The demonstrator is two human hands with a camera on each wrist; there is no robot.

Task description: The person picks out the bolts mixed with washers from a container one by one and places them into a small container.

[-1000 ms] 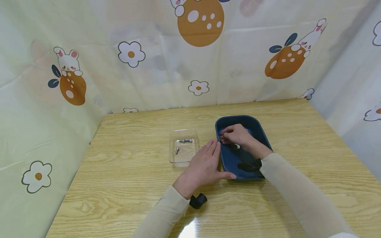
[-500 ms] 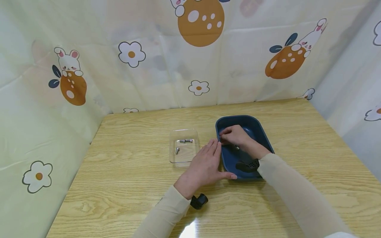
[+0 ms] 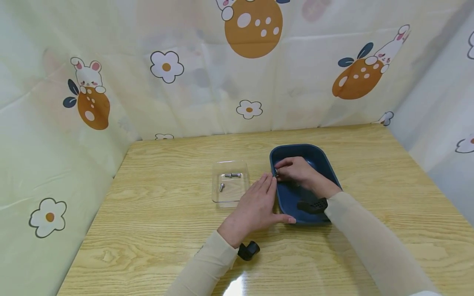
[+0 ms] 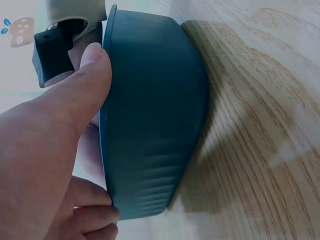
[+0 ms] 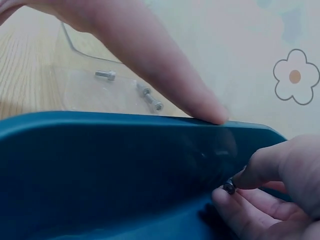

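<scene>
My left hand (image 3: 255, 205) lies along the left side of a dark blue bin (image 4: 155, 110). Its fingers are extended at the left rim, and the thumb reaches over the near rim. Inside the bin my right hand (image 3: 298, 170) pinches a small metal screw (image 5: 229, 186) between thumb and fingertips, close to the left wall. The screw's round socket head shows in the right wrist view; its shank is mostly hidden. To the left stands a clear plastic tray (image 3: 230, 194). One screw (image 3: 222, 187) lies in it alone, and two more screws (image 3: 232, 175) lie end to end.
The bin and tray stand side by side on a wood-grain table (image 3: 155, 213). A printed curtain (image 3: 200, 94) hangs behind and along both sides. A black wrist mount (image 3: 249, 250) juts from under the left wrist, and a black strap (image 3: 312, 206) circles the right.
My right fingers have shifted slightly at the bin's left wall, and a shiny bit now shows at their tips. A light spot in the bin below that hand is now hidden. My left hand stays put.
</scene>
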